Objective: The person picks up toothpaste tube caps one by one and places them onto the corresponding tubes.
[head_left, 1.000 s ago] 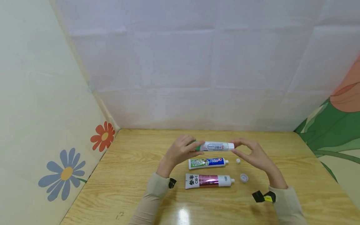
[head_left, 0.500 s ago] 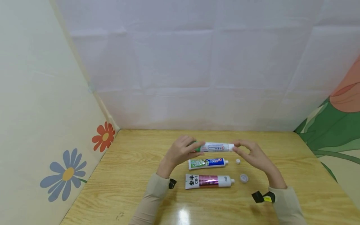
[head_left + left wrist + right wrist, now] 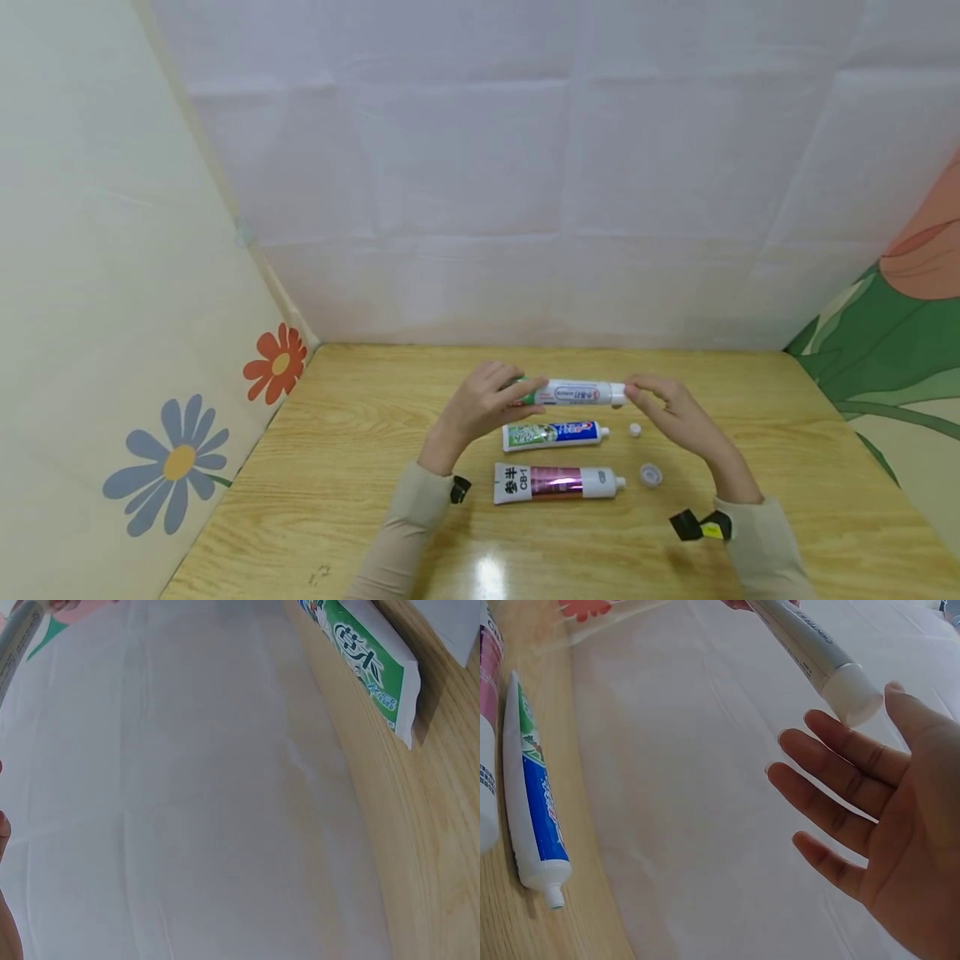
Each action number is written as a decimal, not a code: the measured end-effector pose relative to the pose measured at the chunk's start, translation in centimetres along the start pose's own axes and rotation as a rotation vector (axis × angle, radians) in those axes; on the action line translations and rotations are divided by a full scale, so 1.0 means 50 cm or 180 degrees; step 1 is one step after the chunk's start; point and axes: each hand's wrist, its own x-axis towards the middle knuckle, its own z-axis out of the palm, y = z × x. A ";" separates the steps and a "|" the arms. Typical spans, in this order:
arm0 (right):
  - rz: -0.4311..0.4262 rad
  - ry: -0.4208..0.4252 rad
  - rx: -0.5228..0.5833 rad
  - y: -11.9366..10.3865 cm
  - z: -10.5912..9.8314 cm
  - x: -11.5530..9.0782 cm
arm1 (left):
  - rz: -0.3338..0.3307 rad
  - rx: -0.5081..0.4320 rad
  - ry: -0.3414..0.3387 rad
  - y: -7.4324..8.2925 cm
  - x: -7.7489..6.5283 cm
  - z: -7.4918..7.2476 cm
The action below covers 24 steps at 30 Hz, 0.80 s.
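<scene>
My left hand [image 3: 480, 402] grips the crimped end of a white and green toothpaste tube [image 3: 573, 392], held level above the table. At its other end sits a white cap [image 3: 855, 696], between the thumb and index finger of my right hand [image 3: 922, 802]. The remaining right fingers are spread apart. Below the held tube lies a green and blue toothpaste tube [image 3: 553, 435] with its nozzle bare. Nearer to me is a pink and white toothpaste tube [image 3: 558, 483], also uncapped. In the left wrist view, only bits of the left fingers show at the edge.
On the wooden table [image 3: 360, 517], a small white cap [image 3: 635, 430] and a larger round white cap [image 3: 651, 475] lie right of the tubes. A pale sheet [image 3: 465, 183] hangs behind the table, and a flower-painted wall [image 3: 97, 292] stands at the left.
My right thumb has rolled upward across the cap, and a fingertip now shows beneath it. The left hand and the tubes on the table stay almost where they were.
</scene>
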 end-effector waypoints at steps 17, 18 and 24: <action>-0.0018 0.0066 0.0086 -0.009 0.001 -0.001 | -0.0030 0.0053 -0.0002 -0.001 -0.001 -0.001; -0.0035 0.0073 0.0100 -0.009 0.001 -0.001 | -0.0031 0.0050 -0.0003 -0.001 -0.001 -0.001; -0.0067 0.0123 0.0133 -0.007 0.002 0.000 | -0.0045 0.0019 -0.0009 -0.002 -0.003 -0.001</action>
